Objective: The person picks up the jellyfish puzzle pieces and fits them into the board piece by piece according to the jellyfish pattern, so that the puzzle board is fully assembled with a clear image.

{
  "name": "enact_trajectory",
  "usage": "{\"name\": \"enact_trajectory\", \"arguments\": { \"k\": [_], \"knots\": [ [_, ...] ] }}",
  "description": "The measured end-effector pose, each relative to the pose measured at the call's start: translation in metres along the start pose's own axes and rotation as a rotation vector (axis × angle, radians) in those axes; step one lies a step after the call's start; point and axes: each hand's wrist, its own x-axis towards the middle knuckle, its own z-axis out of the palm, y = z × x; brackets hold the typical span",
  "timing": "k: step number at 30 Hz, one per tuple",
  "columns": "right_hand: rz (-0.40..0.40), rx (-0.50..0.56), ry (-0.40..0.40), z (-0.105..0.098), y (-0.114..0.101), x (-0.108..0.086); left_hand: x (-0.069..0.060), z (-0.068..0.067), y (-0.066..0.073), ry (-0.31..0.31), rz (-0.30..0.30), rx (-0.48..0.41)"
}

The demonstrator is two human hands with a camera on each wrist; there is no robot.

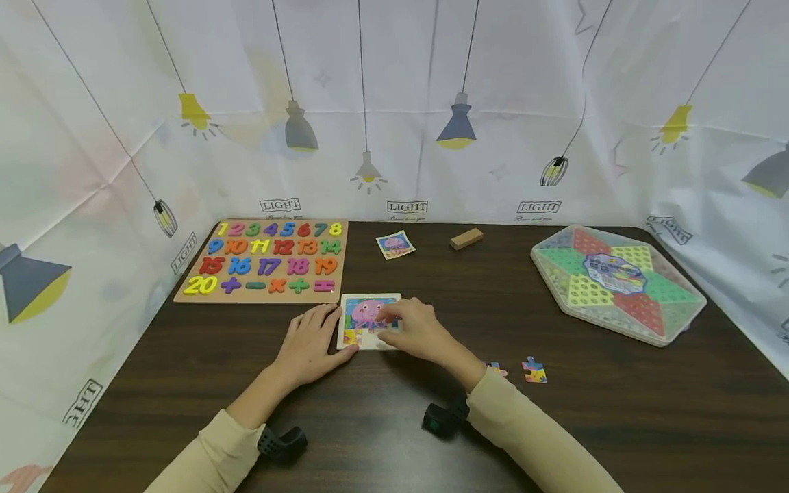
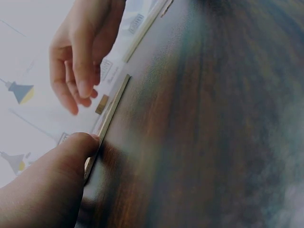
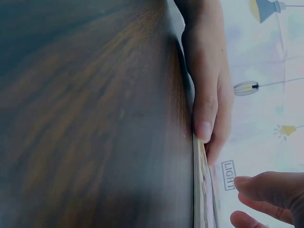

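A small jigsaw puzzle board (image 1: 370,296) with a pink octopus picture lies flat on the table. Yellow pieces fill its lower left corner; beside them the lower part shows pale backing. My left hand (image 1: 311,346) rests along the board's left side, thumb touching its near edge (image 2: 95,156). Over the board's right part hovers my right hand (image 1: 422,332), fingers loosely bent and apart from the thumb, with nothing visible between them. On the table to the right lie a loose puzzle piece (image 1: 535,370) and another piece (image 1: 496,370), partly hidden by the right forearm.
A wooden number board (image 1: 337,263) lies to the left, close to the puzzle. Behind are a small octopus picture card (image 1: 396,244) and a wooden block (image 1: 466,238). A hexagonal game box (image 1: 616,277) sits at the right. A printed cloth (image 1: 394,82) surrounds the table.
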Motion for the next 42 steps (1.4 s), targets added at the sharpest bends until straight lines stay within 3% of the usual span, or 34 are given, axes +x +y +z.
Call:
{"name": "enact_trajectory", "arguments": {
  "k": [8, 42],
  "knots": [
    [-0.007, -0.030, 0.025, -0.012, 0.006, -0.021, 0.000, -0.001, 0.001, 0.000, -0.003, -0.001],
    [0.102, -0.084, 0.081, -0.056, 0.057, -0.116, -0.002, 0.000, 0.001, 0.019, 0.013, -0.006]
  ]
}}
